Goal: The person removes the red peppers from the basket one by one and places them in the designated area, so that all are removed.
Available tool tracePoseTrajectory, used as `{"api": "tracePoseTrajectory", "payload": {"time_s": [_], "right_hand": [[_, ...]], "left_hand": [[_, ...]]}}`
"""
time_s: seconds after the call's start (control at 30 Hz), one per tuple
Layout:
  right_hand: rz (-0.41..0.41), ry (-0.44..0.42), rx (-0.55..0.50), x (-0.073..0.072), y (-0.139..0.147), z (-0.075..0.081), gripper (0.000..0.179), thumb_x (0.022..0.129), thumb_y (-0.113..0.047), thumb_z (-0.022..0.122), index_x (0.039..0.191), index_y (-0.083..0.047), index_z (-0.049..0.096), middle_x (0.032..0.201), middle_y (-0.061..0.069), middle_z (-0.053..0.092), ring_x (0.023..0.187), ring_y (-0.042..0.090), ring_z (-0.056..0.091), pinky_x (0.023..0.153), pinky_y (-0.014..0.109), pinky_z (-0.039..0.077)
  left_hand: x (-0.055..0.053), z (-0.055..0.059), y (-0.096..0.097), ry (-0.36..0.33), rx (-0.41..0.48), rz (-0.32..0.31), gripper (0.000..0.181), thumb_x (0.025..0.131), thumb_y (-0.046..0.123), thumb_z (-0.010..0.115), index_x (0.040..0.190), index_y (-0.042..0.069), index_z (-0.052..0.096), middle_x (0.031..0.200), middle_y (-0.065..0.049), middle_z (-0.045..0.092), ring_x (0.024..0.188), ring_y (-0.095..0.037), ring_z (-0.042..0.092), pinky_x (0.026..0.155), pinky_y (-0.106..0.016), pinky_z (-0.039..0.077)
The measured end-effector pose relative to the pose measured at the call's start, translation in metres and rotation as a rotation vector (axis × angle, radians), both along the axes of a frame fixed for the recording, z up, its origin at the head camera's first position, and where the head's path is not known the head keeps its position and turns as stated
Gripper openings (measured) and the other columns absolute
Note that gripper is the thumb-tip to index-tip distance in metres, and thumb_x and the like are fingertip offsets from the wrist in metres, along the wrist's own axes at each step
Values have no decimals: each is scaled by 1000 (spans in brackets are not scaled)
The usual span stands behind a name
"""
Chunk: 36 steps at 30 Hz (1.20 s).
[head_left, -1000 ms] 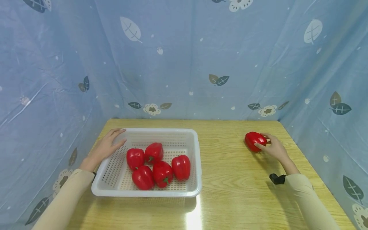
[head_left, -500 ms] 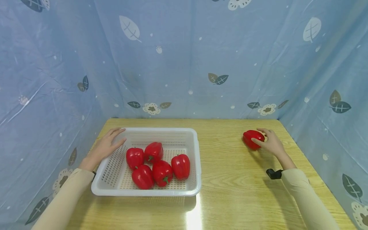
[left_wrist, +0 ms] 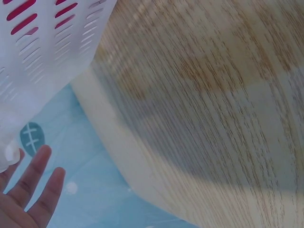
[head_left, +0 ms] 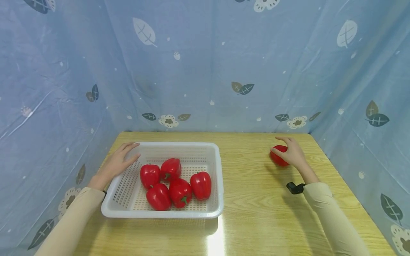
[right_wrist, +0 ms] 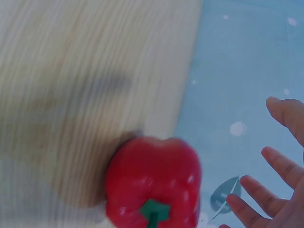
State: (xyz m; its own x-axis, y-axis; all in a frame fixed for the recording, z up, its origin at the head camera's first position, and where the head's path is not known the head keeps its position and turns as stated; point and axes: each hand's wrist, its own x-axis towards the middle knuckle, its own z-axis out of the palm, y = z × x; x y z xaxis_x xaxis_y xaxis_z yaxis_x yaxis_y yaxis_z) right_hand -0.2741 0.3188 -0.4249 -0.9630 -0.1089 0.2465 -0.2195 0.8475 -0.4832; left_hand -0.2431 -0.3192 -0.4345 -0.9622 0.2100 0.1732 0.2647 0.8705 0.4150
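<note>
A red bell pepper [head_left: 279, 161] lies on the table at the far right, partly hidden in the head view by my right hand [head_left: 295, 153]. That hand hovers over it with fingers and thumb spread. In the right wrist view the pepper [right_wrist: 154, 173] shows its green stem, and the fingers are apart from it. My left hand [head_left: 116, 164] is at the left rim of a white plastic basket [head_left: 163, 214], its fingers extended. Several red bell peppers [head_left: 180, 192] lie inside this basket. In the left wrist view spread fingers [left_wrist: 32, 183] show beside the basket's outer wall.
The wooden table [head_left: 253, 199] extends between the basket and the single pepper. Blue patterned cloth [head_left: 205, 71] hangs at the back and along both sides. A black band piece [head_left: 295, 188] sticks out at the right wrist.
My right hand has let go of the single pepper and shifted up and left over it. The pepper has moved slightly left. The left hand and basket stay put.
</note>
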Motion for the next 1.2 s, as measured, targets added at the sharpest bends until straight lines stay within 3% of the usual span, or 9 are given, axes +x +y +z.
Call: {"api": "tracePoseTrajectory", "payload": {"time_s": [0.53, 0.9, 1.2], "right_hand": [[129, 99, 5, -12, -50, 10, 57, 86, -37, 64, 131, -6, 50, 130, 25, 47, 119, 44, 41, 93, 62, 34], [181, 60, 6, -10, -81, 19, 58, 84, -41, 65, 132, -12, 50, 129, 18, 49, 118, 41, 44, 94, 60, 36], [245, 86, 62, -7, -109, 26, 57, 83, -40, 66, 131, -13, 51, 125, 16, 52, 111, 38, 52, 88, 55, 44]], "left_hand": [[-1, -3, -1, -7, 8, 6, 61, 92, 46, 51, 144, 19, 35, 147, -18, 29, 131, -44, 29, 96, -70, 26], [0, -1, -1, -5, -18, 14, 61, 92, 46, 50, 144, 19, 34, 147, -18, 29, 130, -45, 31, 96, -70, 28], [1, 0, 0, -5, -25, 23, 62, 91, 48, 50, 143, 18, 35, 147, -18, 29, 130, -45, 30, 96, -70, 28]]}}
